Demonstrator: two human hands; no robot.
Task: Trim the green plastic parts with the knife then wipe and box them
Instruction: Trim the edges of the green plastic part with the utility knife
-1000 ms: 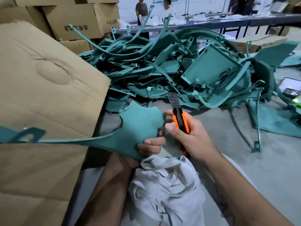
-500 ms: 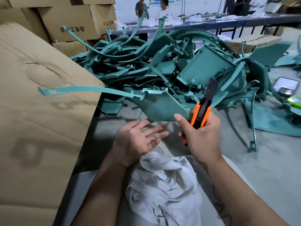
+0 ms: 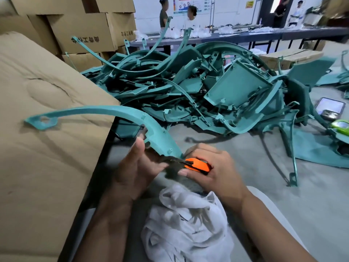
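A cardboard box fills the left of the frame. Over its edge arcs a curved green part, its lower end at centre pinched by the left hand, thumb up against it. Just right, the right hand has its grip closed around an orange knife, blade meeting the part's end. A white rag lies below; green parts pile behind.

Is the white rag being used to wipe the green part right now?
No, the white rag lies loose below both hands while the right hand holds the orange knife against the green part.
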